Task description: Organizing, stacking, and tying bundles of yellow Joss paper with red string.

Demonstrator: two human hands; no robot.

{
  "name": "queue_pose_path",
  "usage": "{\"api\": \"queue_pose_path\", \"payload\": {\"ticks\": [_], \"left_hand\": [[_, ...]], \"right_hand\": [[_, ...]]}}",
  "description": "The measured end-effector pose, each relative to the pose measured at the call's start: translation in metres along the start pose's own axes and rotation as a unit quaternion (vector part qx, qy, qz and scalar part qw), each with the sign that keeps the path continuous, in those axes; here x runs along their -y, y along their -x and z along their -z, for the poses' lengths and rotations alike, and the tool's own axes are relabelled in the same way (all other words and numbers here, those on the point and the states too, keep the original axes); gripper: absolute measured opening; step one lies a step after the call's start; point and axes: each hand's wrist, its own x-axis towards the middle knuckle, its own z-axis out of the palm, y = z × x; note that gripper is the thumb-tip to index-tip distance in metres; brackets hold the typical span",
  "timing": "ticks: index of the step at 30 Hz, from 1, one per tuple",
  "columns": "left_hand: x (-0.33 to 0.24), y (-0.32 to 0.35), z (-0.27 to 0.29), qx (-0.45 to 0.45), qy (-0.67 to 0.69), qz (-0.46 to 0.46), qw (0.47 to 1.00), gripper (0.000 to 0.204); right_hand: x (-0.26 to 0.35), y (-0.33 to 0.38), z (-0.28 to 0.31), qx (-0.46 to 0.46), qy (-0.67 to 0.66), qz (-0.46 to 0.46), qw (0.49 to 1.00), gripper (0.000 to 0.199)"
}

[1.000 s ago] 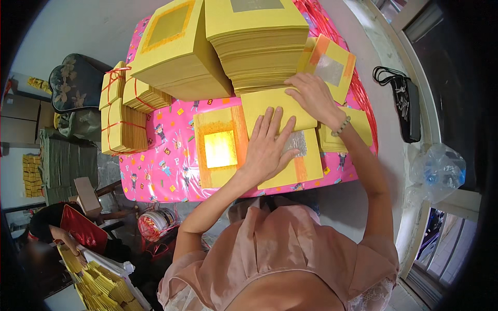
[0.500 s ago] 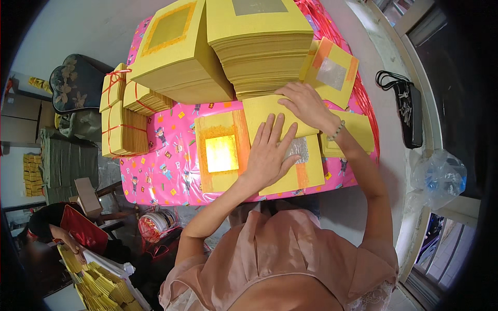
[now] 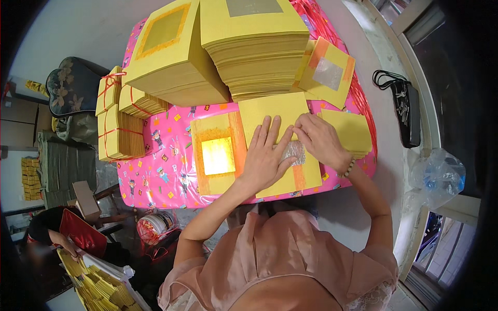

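your pink table [image 3: 155, 171] is crowded: two tall yellow paper stacks [image 3: 249, 46] fill its far side, tied bundles [image 3: 119, 124] sit at its left edge, and bare cloth shows only at its near-left part. at the near edge lies a yellow sheet [image 3: 282, 140], beside a gold-foil sheet [image 3: 218, 155]. your left hand [image 3: 264, 158] lies flat on the yellow sheet, fingers spread, pressing down. your right hand [image 3: 321, 140] bends in from the right, fingertips pinching that sheet's fold by the silver foil patch [image 3: 294, 151].
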Motion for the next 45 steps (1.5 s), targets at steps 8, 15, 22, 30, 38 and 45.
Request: {"api": "queue_pose_path", "payload": {"ticks": [8, 15, 22, 30, 38, 45], "left_hand": [[0.001, 0.0, -0.001, 0.005, -0.006, -0.003, 1.0, 0.069], [0.001, 0.001, -0.002, 0.011, -0.005, -0.004, 1.0, 0.069], [0.004, 0.003, -0.003, 0.02, 0.006, -0.012, 1.0, 0.071], [0.015, 0.009, 0.011, 0.031, -0.001, -0.03, 0.999, 0.073], [0.019, 0.015, 0.011, 0.048, -0.016, -0.005, 0.999, 0.072], [0.02, 0.017, 0.009, 0.04, -0.007, -0.004, 0.999, 0.072]], "right_hand": [[-0.005, 0.008, -0.008, -0.017, 0.003, 0.033, 0.999, 0.013], [-0.005, 0.012, -0.016, -0.033, 0.037, 0.046, 0.998, 0.013], [-0.008, 0.016, -0.018, -0.046, 0.001, 0.027, 0.999, 0.015], [-0.014, 0.015, -0.02, -0.068, -0.029, 0.039, 0.997, 0.018], [-0.013, 0.016, -0.021, -0.058, -0.057, 0.026, 0.996, 0.02], [-0.013, 0.016, -0.022, -0.059, 0.01, 0.055, 0.997, 0.026]]}}
